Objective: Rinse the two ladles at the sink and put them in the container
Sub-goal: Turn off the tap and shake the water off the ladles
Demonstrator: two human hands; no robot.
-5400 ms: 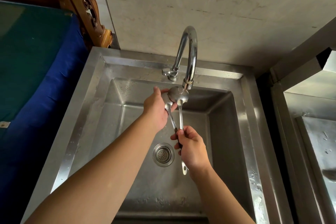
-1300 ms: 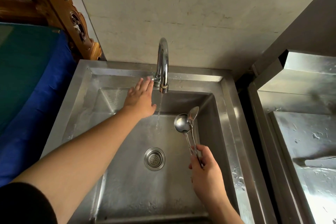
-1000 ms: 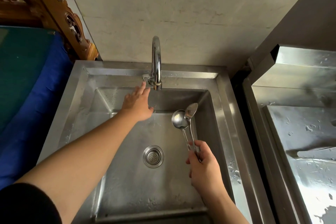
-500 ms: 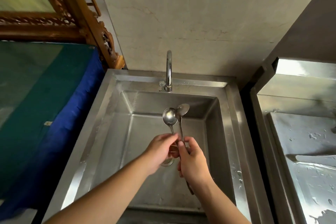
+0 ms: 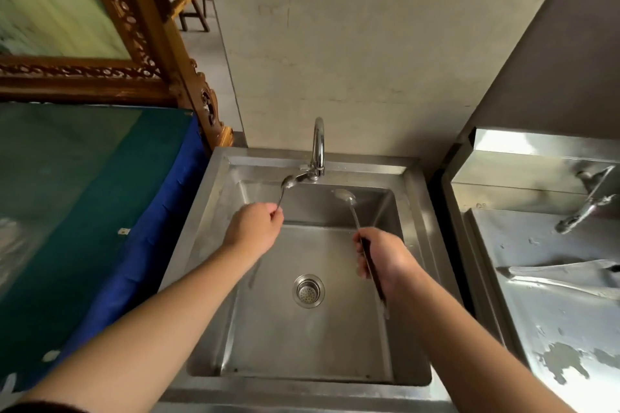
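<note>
Holding one ladle apiece over the sink (image 5: pixel 416 198), the left hand (image 5: pixel 253 228) pinches the left ladle (image 5: pixel 288 182). The right hand (image 5: pixel 385 258) fists around the right ladle (image 5: pixel 345 195), probably to shake off drips.

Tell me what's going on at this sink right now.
A person stands over a steel sink with a ladle in each hand. The left hand holds one ladle up near the tap; the right hand holds the other ladle over the basin. No water is visibly running, and no container is in view.
</note>
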